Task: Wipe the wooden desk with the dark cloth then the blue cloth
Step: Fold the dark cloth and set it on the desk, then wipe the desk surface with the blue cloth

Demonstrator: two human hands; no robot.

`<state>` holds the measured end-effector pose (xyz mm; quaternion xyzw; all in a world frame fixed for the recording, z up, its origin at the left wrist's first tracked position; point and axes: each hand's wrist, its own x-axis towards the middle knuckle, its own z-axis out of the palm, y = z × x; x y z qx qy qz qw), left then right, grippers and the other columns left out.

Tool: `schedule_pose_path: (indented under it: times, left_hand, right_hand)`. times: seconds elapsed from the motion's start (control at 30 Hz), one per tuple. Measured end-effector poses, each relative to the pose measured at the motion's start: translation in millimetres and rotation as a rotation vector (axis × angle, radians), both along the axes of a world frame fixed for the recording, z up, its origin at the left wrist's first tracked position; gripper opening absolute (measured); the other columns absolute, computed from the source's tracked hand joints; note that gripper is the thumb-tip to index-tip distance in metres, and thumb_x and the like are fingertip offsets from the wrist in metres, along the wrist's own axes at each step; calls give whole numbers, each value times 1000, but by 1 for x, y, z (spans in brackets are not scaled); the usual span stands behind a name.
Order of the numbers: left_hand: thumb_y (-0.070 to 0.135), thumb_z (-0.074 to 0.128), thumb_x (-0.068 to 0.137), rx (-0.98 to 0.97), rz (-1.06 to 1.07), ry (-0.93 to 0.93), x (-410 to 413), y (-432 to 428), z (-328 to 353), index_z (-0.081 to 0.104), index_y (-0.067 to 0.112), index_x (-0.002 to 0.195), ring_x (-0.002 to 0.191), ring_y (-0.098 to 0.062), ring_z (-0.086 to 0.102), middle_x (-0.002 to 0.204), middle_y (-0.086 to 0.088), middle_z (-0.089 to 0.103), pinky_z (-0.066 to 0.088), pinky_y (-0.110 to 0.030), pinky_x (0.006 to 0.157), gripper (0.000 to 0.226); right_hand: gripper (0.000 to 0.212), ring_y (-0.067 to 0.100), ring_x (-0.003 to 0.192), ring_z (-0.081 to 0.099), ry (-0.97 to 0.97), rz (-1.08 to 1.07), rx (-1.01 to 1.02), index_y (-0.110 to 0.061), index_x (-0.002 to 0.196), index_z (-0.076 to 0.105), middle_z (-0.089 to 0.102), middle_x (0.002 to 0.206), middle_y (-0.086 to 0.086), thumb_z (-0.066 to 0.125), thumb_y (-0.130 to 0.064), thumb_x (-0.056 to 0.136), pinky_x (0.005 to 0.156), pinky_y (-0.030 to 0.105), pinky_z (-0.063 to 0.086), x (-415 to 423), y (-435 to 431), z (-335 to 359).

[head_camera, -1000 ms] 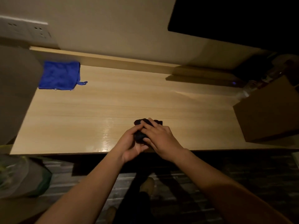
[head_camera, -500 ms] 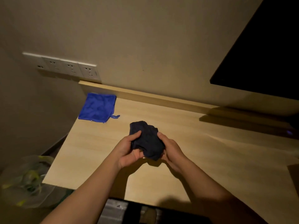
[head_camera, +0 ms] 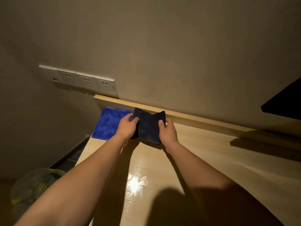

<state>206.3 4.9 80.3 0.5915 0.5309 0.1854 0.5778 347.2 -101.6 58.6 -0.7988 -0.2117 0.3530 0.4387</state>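
I hold the dark cloth spread between both hands, just above the light wooden desk near its back left corner. My left hand grips the cloth's left edge and my right hand grips its right edge. The blue cloth lies flat on the desk's far left corner, partly hidden behind my left hand and the dark cloth.
A row of white wall sockets sits above the desk's back lip. A dark screen hangs at the right. A clear plastic bag lies on the floor left of the desk.
The dark cloth went from a bunched wad to an unfolded sheet held by both edges. My hands moved up and toward the back left corner, and the view tilted up toward the wall.
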Motion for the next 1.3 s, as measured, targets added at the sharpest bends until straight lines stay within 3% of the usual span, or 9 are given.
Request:
schedule_pose_path:
  times: [0.07,0.13,0.3,0.43,0.57,0.73,0.93,1.07,1.3]
  left_hand:
    - [33,56,110,162,-75,297,-14,18,-15,51,11,152,133,-35,57,149,-15,58,51,-49,108,48]
    - [34,56,109,288,-104,460,-36,26,-26,48,7,150,132,-39,54,145,-20,55,48,-52,109,50]
    - [37,53,107,620,-292,508,-86,51,-38,52,11,143,140,-37,44,151,-18,49,36,-54,115,44]
    - [53,40,110,719,-600,606,-98,84,-52,29,22,166,162,-34,10,175,-15,17,9,-55,129,65]
    - [69,24,106,768,-782,641,-91,103,-70,14,32,170,164,-30,-2,179,-6,4,1,-58,130,75]
    - [79,11,101,934,-839,687,-86,111,-80,5,29,171,164,-32,-5,179,-6,-1,-3,-63,129,86]
    - [92,1,89,909,-883,689,-87,113,-81,-7,45,167,163,-31,-11,179,-2,-12,-5,-64,128,91]
    - [91,3,91,895,-878,711,-93,106,-77,-5,45,168,163,-32,-12,179,-2,-10,-4,-69,127,90]
    - [94,-1,86,896,-860,735,-128,73,-82,-4,49,167,164,-31,-11,179,1,-8,-3,-70,126,92]
  right_hand:
    - [42,35,120,60,-169,22,-191,-18,137,45,58,135,11,44,-48,107,99,53,52,0,8,-11]
    - [49,34,127,54,-390,26,-289,-11,145,43,52,142,12,47,-43,107,102,49,49,-6,-2,-20]
    - [44,23,133,46,-720,120,-341,-24,144,49,50,148,2,49,-46,105,109,43,40,-51,-61,-37]
    - [66,21,155,17,-728,237,-529,-35,154,36,23,169,-5,45,-68,97,122,50,17,-108,-104,-47]
    - [79,19,158,-11,-747,329,-579,-41,161,12,-4,173,-8,22,-83,95,122,59,0,-133,-115,-59]
    - [79,20,159,-9,-840,303,-618,-42,162,11,-1,173,-7,17,-85,96,122,59,4,-137,-115,-65]
    - [76,19,160,-4,-887,278,-605,-42,162,15,6,174,-6,19,-81,96,122,58,9,-140,-116,-67]
    - [75,18,159,-1,-889,233,-556,-41,161,20,9,174,-7,31,-75,95,122,58,9,-140,-116,-71]
    - [73,20,160,1,-930,206,-516,-39,161,22,11,173,-6,28,-73,97,122,58,9,-145,-118,-75]
